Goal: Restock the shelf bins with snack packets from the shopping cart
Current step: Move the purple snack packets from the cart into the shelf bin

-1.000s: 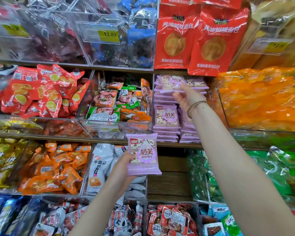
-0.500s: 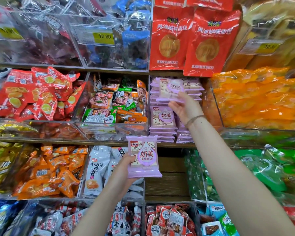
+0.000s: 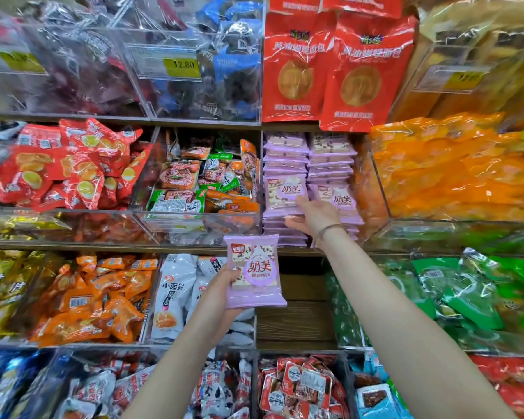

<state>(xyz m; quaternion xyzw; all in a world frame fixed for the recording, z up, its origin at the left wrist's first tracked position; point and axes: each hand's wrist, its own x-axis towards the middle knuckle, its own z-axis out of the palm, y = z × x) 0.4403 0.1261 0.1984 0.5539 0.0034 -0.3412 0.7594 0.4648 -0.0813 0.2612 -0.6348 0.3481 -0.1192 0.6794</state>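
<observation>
Gripping a purple snack packet [image 3: 253, 278] by its left edge, the left hand [image 3: 221, 293] held it upright, label toward the camera, just below the purple-packet bin [image 3: 364, 207] and in front of the shelf edge under that bin. The packet touched only the hand.

Reaching into the open front of that bin, the right hand [image 3: 316, 217], a thin band at its wrist, had its fingers loosely spread and clasped nothing. Its fingertips [image 3: 299, 201] touched the lower part of a standing packet [image 3: 285, 192] at the front of the bin's left-hand stack. A second standing packet [image 3: 336, 198] fronted the right-hand stack. Behind both, flat purple packets were piled in two columns side by side.

Directly below the bin was a wooden panel [image 3: 297, 322], with white packets [image 3: 173, 291] below and to the left, and green packets [image 3: 466, 294] below and to the right. Beside the bin on the left sat a clear bin of mixed orange and green packets [image 3: 194, 189], with red packets [image 3: 73, 167] beyond it. Orange packets [image 3: 454, 176] filled the bin to its right. Above it stood tall red bags [image 3: 330, 71], and above and to the left a yellow price label [image 3: 182, 66] read 12.80.
</observation>
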